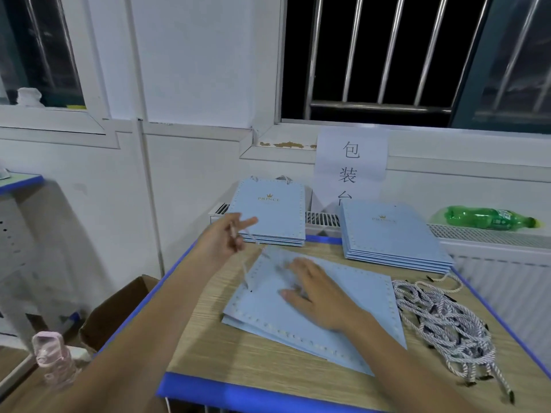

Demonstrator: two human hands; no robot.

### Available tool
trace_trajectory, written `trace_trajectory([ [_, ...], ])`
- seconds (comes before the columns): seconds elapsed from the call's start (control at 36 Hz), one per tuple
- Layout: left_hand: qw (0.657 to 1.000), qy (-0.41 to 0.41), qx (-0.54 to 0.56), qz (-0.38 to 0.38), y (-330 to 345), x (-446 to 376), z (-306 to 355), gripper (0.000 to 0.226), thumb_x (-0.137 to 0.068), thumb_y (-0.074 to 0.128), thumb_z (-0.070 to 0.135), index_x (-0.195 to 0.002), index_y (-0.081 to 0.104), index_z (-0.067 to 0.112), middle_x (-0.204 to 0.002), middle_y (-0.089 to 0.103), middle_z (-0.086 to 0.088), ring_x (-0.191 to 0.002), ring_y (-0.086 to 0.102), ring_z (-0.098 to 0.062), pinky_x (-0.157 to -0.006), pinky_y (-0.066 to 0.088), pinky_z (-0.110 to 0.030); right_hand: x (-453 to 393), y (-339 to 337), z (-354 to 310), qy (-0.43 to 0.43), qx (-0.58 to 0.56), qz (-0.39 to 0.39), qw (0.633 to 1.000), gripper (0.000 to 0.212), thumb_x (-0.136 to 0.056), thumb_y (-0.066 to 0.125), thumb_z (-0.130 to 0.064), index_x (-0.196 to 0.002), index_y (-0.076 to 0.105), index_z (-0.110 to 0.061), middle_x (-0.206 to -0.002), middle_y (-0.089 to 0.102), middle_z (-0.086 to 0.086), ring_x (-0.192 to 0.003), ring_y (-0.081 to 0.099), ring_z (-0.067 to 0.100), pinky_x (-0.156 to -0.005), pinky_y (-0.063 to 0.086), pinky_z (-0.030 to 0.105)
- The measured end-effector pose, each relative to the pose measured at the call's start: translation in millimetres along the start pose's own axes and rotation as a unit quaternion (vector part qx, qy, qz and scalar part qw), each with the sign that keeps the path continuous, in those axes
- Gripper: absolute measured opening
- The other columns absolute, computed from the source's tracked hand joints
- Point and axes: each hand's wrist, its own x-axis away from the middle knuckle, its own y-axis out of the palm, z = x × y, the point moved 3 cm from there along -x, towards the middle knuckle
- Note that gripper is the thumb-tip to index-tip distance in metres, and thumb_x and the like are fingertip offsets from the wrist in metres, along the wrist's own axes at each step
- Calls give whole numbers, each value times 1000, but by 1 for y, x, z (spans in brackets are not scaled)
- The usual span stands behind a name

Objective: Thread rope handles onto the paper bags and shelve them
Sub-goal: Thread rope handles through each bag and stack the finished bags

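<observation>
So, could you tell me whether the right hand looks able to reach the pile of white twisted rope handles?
Probably yes: the right hand rests flat on the light blue paper bag, and the pile of white twisted rope handles lies just beside that bag with nothing between.

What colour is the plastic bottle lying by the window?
Green: the plastic bottle shows clearly in the head view.

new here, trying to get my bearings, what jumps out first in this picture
Front and centre, the right hand presses flat on a pale blue paper bag on the table, while the left hand pinches a rope handle above its left end. A tangle of rope handles lies at the right, with two stacks of bags behind.
</observation>
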Motion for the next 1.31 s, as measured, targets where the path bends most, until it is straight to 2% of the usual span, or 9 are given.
trace_trajectory([
  [0.17,960,-50,-198,190,-58,-32,-16,25,-94,47,13,-69,49,9,-52,66,-4,-45,50,-18,-48,43,-26,5,12,2,39,57,-127,989,65,-95,19,-63,-151,3,-36,-159,-8,-9,-145,-11,8,-117,-7,30],
  [0.44,592,93,-770,219,-66,-26,-27,27,-95,43,22,-95,60,2,-98,51,-12,-95,53,-32,-76,40,-36,8,12,4,49,60,-124,989,66,-94,22,-65,-151,4,-37,-159,-8,-9,-145,-11,8,-116,-8,30],
  [0.61,557,160,-787,212,-66,-23,-28,37,-78,73,15,-103,55,-6,-96,54,-23,-79,58,-36,-65,37,-39,12,-2,-10,31,105,-14,994,70,-89,30,-70,-141,37,-25,-147,27,-4,-138,22,18,-110,18,31],
  [0.69,606,204,-747,183,-59,-17,-18,26,-92,57,26,-113,57,11,-116,52,-9,-106,53,-28,-88,34,-37,21,-12,-26,15,121,-44,992,98,-66,22,-90,-141,34,-29,-137,32,-7,-128,29,16,-107,23,33],
  [0.92,702,256,-638,-187,-35,38,-37,53,-84,37,62,-86,66,18,-85,59,11,-86,53,-4,-80,43,-23,48,-13,-53,-41,159,-194,967,85,-84,37,-74,-150,8,-29,-157,12,8,-144,10,26,-115,17,44],
  [1.0,739,214,-609,-192,-44,45,-40,67,-81,31,77,-90,66,21,-94,62,10,-95,56,-6,-89,43,-25,45,-13,-72,-132,267,-114,948,63,-87,33,-55,-127,45,-8,-111,57,16,-99,58,33,-69,42,35],
  [1.11,810,209,-528,-144,-44,56,-32,41,-83,33,58,-92,66,37,-99,64,16,-99,58,-1,-90,40,-14,41,-9,-80,-204,385,-56,898,20,-68,59,-39,-64,60,-19,-47,52,-5,-32,47,14,-39,10,23],
  [1.22,883,146,-429,-125,-52,34,-12,44,-99,31,17,-93,73,26,-96,71,13,-100,60,-2,-101,38,-15,24,-54,-103,-181,409,41,893,15,-73,67,-23,-86,66,-16,-57,63,-2,-42,58,20,-44,1,26],
  [1.31,900,198,-367,-123,-42,38,9,38,-77,44,34,-102,69,21,-105,71,15,-107,59,0,-101,38,-18,12,-101,-123,-194,396,95,893,28,-88,53,-10,-116,49,-9,-86,68,6,-63,59,27,-44,8,27],
])
